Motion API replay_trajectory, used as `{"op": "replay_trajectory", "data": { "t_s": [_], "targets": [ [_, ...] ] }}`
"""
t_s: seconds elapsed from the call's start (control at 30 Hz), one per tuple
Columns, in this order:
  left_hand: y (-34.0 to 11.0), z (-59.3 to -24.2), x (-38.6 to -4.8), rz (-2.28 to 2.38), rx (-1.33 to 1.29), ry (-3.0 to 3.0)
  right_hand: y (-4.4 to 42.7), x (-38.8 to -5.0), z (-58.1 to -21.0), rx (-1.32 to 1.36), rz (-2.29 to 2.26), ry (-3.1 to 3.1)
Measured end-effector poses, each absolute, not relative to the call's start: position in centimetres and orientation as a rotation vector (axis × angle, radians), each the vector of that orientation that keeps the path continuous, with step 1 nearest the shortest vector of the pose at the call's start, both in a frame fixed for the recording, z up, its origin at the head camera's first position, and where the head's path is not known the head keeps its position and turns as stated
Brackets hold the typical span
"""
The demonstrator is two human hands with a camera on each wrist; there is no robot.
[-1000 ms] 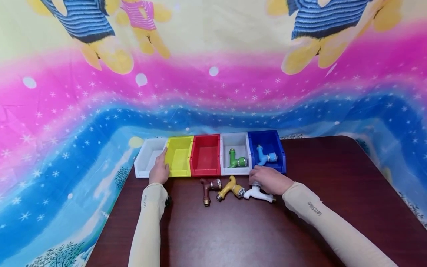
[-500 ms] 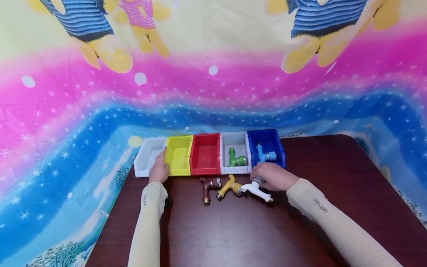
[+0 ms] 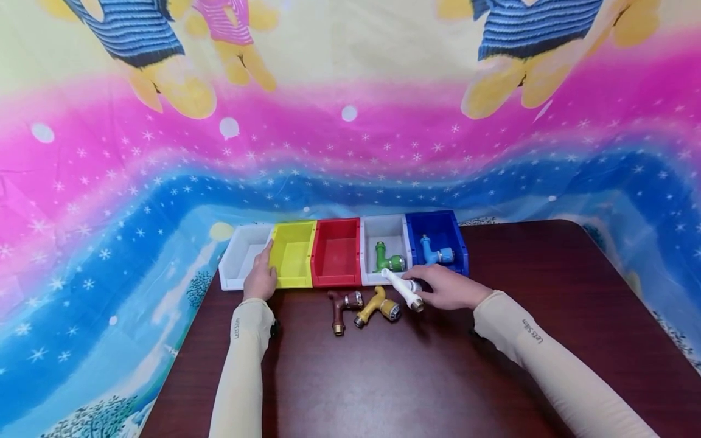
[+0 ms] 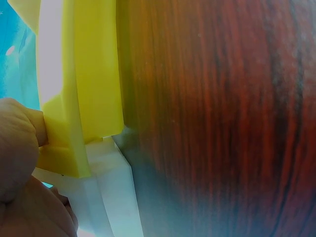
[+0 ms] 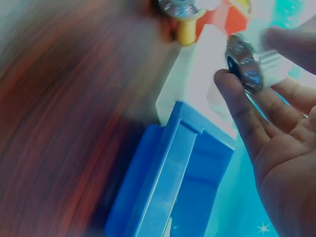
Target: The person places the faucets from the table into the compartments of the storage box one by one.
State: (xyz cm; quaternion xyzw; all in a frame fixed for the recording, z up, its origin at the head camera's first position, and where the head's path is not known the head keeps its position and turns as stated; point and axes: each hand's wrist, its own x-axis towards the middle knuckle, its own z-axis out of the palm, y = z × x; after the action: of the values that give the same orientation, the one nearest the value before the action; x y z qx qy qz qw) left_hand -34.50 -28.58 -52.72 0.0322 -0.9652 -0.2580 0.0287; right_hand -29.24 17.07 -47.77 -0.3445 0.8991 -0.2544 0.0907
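A white faucet hangs tilted above the table's back part, in front of the right-hand white bin. My right hand grips it by its knob end; in the right wrist view the fingers are around the knob's silver ring. My left hand rests at the border of the left white bin and the yellow bin, index finger stretched along it. A brown faucet and a yellow faucet lie on the table before the bins.
The bins form a row, with a red bin in the middle and a blue bin at the right end. A green faucet lies in the right white bin, a light blue faucet in the blue one. A printed cloth hangs behind.
My right hand has lifted the white faucet off the table, turning it and bringing it left toward the right white bin. The left hand stays in place.
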Motion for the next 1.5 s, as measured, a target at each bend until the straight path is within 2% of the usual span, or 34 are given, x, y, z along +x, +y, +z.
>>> {"op": "replay_trajectory", "data": {
  "t_s": [0.13,0.37,0.5,0.7,1.1,1.3,1.5],
  "targets": [
    [-28.5,-52.6,-34.5,-0.807,0.104,-2.975,17.1,-29.4,-47.5,-0.963,-0.933,2.600],
    [-28.4,-52.4,-34.4,-0.794,0.104,-2.987,17.2,-29.3,-47.2,-0.667,-1.338,2.252],
    [-28.4,-52.5,-34.4,-0.785,0.106,-2.985,17.2,-29.5,-47.2,-0.593,-1.452,2.154],
    [-28.5,-52.7,-34.6,-0.789,0.097,-2.986,16.9,-29.8,-47.0,-0.601,-1.526,2.271],
    [-28.6,-52.8,-34.5,-0.784,0.102,-2.981,16.2,-30.3,-47.2,-0.634,-1.395,2.591],
    [-28.6,-52.9,-34.5,-0.791,0.094,-2.972,15.7,-30.1,-47.2,-0.669,-1.376,2.581],
    [-28.6,-52.6,-34.3,-0.790,0.084,-2.978,15.0,-30.3,-47.0,-0.595,-1.498,2.481]
  ]
}}
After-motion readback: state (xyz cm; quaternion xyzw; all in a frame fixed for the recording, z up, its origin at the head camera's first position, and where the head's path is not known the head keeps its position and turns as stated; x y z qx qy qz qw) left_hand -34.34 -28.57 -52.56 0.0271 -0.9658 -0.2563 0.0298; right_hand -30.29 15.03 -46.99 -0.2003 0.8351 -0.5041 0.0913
